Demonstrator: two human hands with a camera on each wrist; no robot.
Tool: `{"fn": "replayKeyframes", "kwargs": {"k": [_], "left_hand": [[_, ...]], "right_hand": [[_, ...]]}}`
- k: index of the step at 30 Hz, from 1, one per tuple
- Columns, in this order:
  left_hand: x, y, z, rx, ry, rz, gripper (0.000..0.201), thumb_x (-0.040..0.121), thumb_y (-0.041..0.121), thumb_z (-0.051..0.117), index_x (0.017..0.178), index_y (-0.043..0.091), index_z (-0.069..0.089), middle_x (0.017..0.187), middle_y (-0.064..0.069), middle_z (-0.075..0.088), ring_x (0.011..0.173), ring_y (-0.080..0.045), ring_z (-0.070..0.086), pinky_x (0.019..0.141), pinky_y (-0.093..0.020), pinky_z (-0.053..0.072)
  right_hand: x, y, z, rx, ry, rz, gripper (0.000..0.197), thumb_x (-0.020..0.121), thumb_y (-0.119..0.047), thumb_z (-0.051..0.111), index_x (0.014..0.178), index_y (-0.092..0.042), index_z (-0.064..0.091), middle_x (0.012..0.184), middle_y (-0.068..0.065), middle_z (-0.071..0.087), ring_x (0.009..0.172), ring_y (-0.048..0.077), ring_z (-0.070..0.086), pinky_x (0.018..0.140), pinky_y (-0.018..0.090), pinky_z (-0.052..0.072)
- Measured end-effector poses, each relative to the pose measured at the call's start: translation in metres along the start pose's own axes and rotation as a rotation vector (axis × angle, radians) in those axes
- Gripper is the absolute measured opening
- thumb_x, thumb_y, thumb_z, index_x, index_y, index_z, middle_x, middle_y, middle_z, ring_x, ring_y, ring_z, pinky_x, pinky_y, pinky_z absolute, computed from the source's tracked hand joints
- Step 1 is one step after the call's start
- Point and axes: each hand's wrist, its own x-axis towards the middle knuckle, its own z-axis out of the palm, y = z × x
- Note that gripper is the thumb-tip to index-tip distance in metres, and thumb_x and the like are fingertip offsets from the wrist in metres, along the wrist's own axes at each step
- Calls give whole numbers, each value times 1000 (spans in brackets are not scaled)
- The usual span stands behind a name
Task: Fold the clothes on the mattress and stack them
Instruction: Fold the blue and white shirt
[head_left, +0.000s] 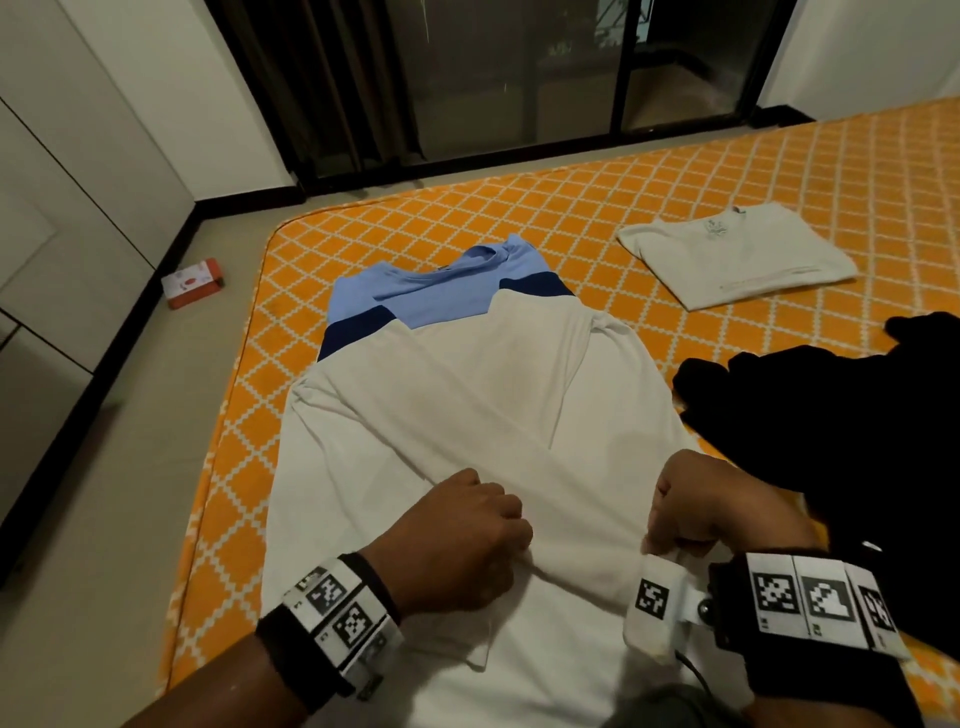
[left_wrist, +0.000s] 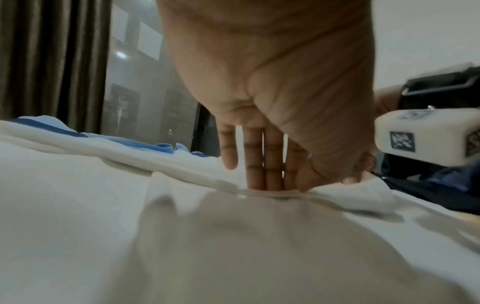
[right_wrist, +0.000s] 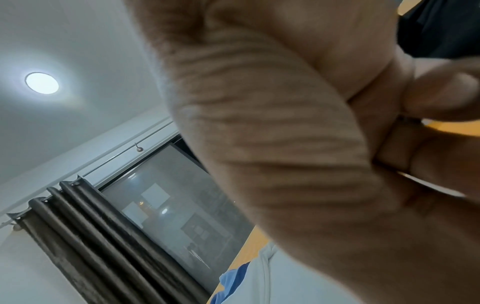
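Note:
A white polo shirt (head_left: 467, 395) with a light-blue and navy top lies flat along the orange patterned mattress (head_left: 623, 197), its sides folded in towards the middle. My left hand (head_left: 498, 525) is curled over the near part of the shirt. In the left wrist view my left hand (left_wrist: 285, 181) pinches a fold of the white cloth (left_wrist: 103, 205) between thumb and fingers. My right hand (head_left: 680, 525) is curled on the shirt's right edge and grips white fabric. In the right wrist view my right hand (right_wrist: 389, 133) is a closed fist; the held cloth is hidden there.
A folded white shirt (head_left: 737, 254) lies at the back right of the mattress. A heap of black clothes (head_left: 831, 415) sits just right of my right hand. An orange and white box (head_left: 193, 283) lies on the floor to the left. A dark glass door (head_left: 519, 78) stands beyond.

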Motion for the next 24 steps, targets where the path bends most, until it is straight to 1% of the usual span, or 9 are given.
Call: {"fn": "replayKeyframes", "kwargs": {"k": [2,4,7,9,11,13,15,20,24], "left_hand": [[1,-7,-9,-80,10,-76,29,89,45,44,95,30,68,85,9,66,78,-12,60,75,-31,41],[1,-18,-15,-141,130,-216,32,93,49,46,105,31,69,90,9,70,79,-12,65,75,-30,45],[5,-46,-21,-48,163,-392,54,91,58,55,137,29,56,120,6,66,106,-20,64,86,-37,47],[10,-70,-19,19,-1,-492,100,81,74,63,159,25,26,156,-2,40,139,-26,43,105,-46,41],[12,-91,-14,-67,-158,-582,140,65,87,68,164,24,-9,172,-6,-4,158,-29,4,120,-59,22],[9,-114,-6,-167,-240,-630,163,48,94,71,157,27,-30,165,-5,-37,153,-34,-30,121,-70,0],[7,-125,0,-201,-253,-607,170,40,96,71,153,29,-37,157,-3,-49,144,-34,-45,116,-73,-12],[6,-194,-5,-243,-154,-762,162,46,106,52,156,24,-32,159,2,-45,148,-27,-39,120,-71,-5],[-14,-235,14,-255,-142,-905,170,29,116,19,159,17,-26,165,1,-35,156,-25,-24,123,-64,2]], "right_hand": [[8,2,1,-104,34,61,46,44,-32,99,77,-13,74,60,-4,73,67,20,74,74,39,65],[7,-3,2,-187,111,74,60,34,-41,97,81,-18,68,75,-3,73,76,22,72,78,40,63],[-7,-30,1,-110,274,-89,55,55,-48,93,90,-27,57,94,-4,64,93,22,65,80,37,58],[-12,-57,10,30,317,-270,49,62,-48,90,93,-31,57,96,-8,62,98,19,63,79,35,55],[-8,-83,28,67,267,-390,49,64,-48,89,99,-34,58,99,-10,63,100,16,62,79,33,52],[3,-102,43,2,182,-406,54,64,-45,90,106,-33,57,108,-9,60,102,16,59,78,31,48],[9,-99,47,-29,100,-326,57,61,-40,91,104,-30,54,109,-8,58,99,17,57,73,30,44],[20,-94,41,-23,83,-296,58,54,-42,91,94,-31,51,102,-10,57,88,11,59,65,26,43],[20,-93,41,-17,94,-296,51,51,-39,82,92,-33,51,96,-10,61,85,6,59,67,23,45]]}}
